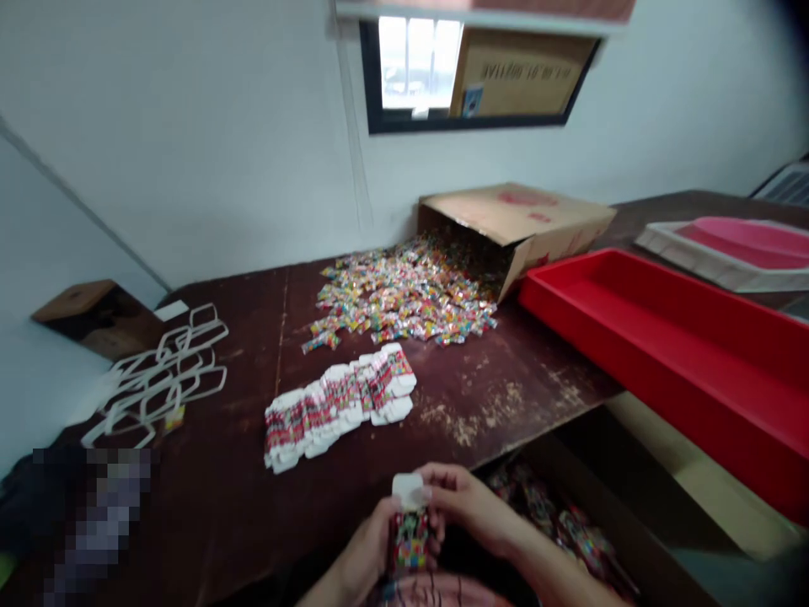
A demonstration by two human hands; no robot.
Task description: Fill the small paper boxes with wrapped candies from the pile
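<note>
At the table's near edge I hold a small printed carton (410, 539) upright, its white flap raised at the top. My left hand (370, 544) grips its left side, with the thumb near the flap. My right hand (464, 502) pinches it at the upper right, thumb by the white flap and fingers curled behind. Whether anything is inside the carton cannot be seen. Just beyond my hands lies an overlapping row of flat printed cartons (338, 405) with white flaps. Farther back, a heap of small wrapped sweets (404, 291) spreads over the dark table (240, 506).
The sweets spill from a cardboard box (537, 215) on its side. A long red tray (663, 337) juts over the right edge. White loop-shaped bands (164, 379) lie left, by a brown box (101, 320). Below right, an open box holds colourful packets (562, 523).
</note>
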